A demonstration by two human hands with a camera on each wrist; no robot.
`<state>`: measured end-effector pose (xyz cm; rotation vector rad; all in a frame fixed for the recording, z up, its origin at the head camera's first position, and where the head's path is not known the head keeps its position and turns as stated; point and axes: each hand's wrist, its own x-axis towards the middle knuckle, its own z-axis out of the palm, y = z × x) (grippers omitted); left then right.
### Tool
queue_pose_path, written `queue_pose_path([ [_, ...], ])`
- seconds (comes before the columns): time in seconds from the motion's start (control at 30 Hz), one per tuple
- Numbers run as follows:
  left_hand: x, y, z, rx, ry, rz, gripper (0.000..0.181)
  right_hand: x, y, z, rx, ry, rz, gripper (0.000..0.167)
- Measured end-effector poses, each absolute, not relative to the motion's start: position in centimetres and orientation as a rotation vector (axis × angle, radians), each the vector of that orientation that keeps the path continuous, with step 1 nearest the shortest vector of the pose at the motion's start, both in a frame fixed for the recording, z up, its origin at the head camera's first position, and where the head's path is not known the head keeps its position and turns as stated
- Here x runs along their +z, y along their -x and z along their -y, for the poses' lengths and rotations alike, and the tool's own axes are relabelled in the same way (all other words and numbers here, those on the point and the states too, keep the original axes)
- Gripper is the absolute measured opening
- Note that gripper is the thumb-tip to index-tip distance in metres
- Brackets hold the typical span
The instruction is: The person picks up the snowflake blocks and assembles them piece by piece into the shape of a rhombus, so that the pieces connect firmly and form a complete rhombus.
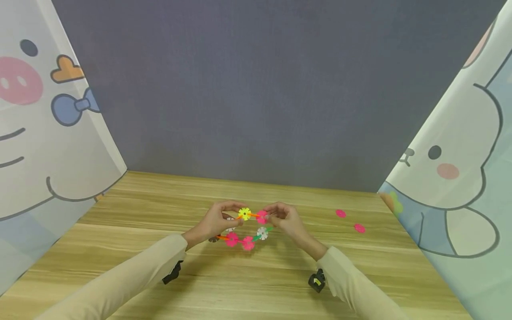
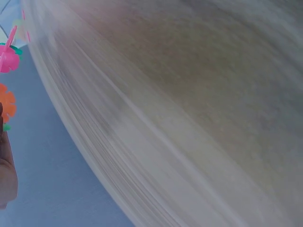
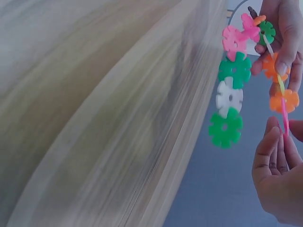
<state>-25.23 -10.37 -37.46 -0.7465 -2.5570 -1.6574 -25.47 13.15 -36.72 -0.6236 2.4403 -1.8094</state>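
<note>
Both hands hold a curved chain of notched flower-shaped plastic discs above the table. My left hand (image 1: pixel 212 224) grips the chain beside a yellow disc (image 1: pixel 245 214) and an orange disc (image 3: pixel 271 67). Between finger and thumb, my right hand (image 1: pixel 291 224) pinches a pink disc (image 1: pixel 262 217) at one end. The chain's other arm hangs lower, with pink discs (image 1: pixel 232 239), a white disc (image 1: pixel 262 233) and a green disc (image 3: pixel 225 127) at its free end, near the right hand. In the left wrist view, only a pink disc (image 2: pixel 9 60), an orange disc (image 2: pixel 8 103) and part of a hand show.
Two loose pink discs (image 1: pixel 341 213) (image 1: pixel 359 228) lie on the wooden table (image 1: pixel 248 289) to the right. A grey panel (image 1: pixel 256 89) stands behind, with cartoon-printed panels (image 1: pixel 460 133) at both sides. Black devices (image 1: pixel 317 281) sit at both wrists.
</note>
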Motion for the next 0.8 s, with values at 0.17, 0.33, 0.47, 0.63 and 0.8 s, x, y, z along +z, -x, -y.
queue_pose_path([
  [0.17, -37.7, 25.3, 10.9, -1.653, 0.746, 2.545, 0.037, -36.8, 25.7, -14.6, -1.799, 0.659, -2.482, 0.022],
  [0.33, -37.7, 25.2, 11.3, -1.648, 0.715, 2.561, 0.038, -37.4, 26.3, -16.9, -1.67, 0.699, -2.651, 0.021],
  [0.47, -37.1, 24.8, 11.3, -1.638, 0.703, 2.574, 0.037, -38.0, 27.1, -19.1, -1.55, 0.701, -2.776, 0.022],
  [0.63, -35.4, 23.5, 11.1, -1.63, 0.711, 2.579, 0.036, -38.7, 28.3, -22.1, -1.404, 0.641, -2.937, 0.02],
  [0.8, -36.0, 24.0, 11.2, -1.62, 0.71, 2.566, 0.037, -39.2, 29.5, -25.4, -1.243, 0.571, -3.078, 0.019],
])
